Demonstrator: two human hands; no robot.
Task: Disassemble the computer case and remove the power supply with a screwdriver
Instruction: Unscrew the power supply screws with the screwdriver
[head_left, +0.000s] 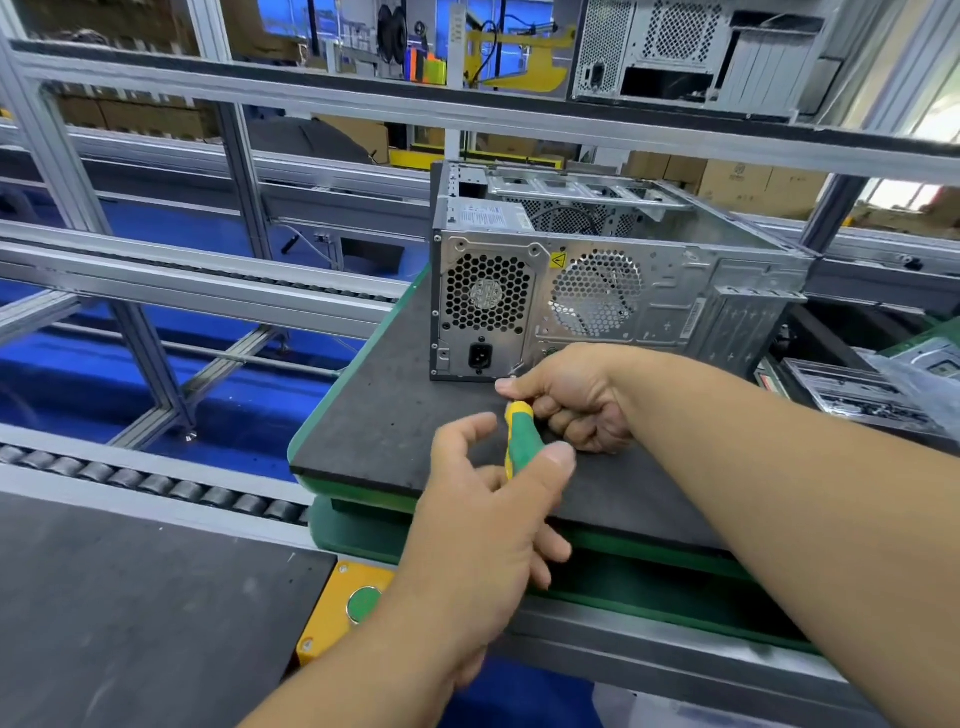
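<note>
the computer case (597, 275) lies on its side on a dark mat (374, 415) with a green edge, its back panel facing the camera and its top side open. the power supply (485, 296) sits in the left end of that back panel, with a honeycomb fan grille and a black power socket (480, 356) below it. to its right is a round perforated vent (597, 293) and a small yellow warning sticker (557, 260).

a screwdriver (521, 439) with a green and yellow handle points toward the lower edge of the case, just right of the socket. the right hand (576, 397) has its grip closed round the upper part of the tool, fingers curled. the left hand (493, 499) pinches the butt of the handle with thumb and fingers.

the mat rests on a bench beside a roller conveyor (156, 486). a yellow box with a green button (363, 603) sits under the left wrist. another computer case (691, 47) stands on the upper shelf.
</note>
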